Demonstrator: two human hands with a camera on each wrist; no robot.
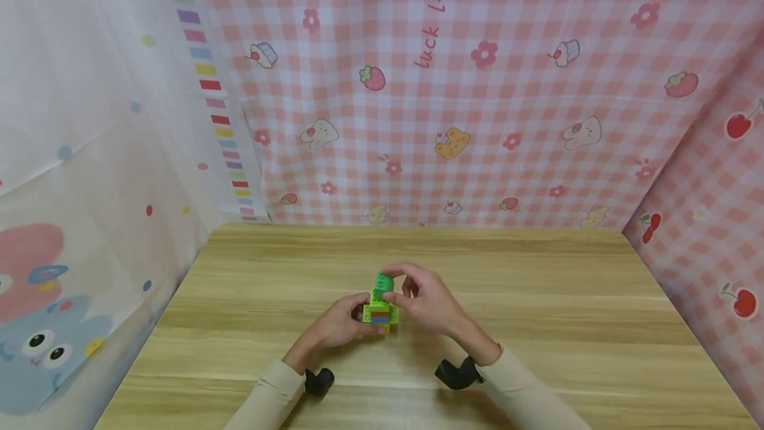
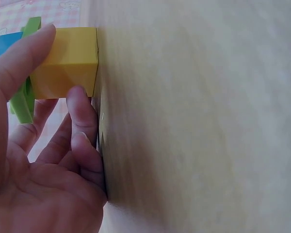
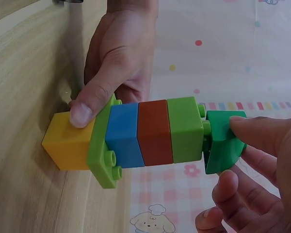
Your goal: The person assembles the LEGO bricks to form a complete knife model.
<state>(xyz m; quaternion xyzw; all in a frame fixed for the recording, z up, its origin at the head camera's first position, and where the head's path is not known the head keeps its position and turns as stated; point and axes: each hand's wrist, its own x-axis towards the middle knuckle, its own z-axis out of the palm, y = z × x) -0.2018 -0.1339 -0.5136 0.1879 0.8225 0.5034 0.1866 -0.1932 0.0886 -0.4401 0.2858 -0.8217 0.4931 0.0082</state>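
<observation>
A tower of toy building bricks stands upright on the table. From the bottom it has a yellow brick, a wider light green plate, a blue brick, a brown brick and a light green brick. My left hand grips the tower low down, its thumb on the yellow brick and its fingers behind. At the top, my right hand pinches a dark green curved brick between thumb and fingers. That brick sits at the light green brick's studs, slightly tilted, with a gap showing.
The wooden table extends around both hands. Behind it hangs a pink checked cloth, with a white patterned cloth at the left. Black wrist devices sit by each wrist, one left and one right.
</observation>
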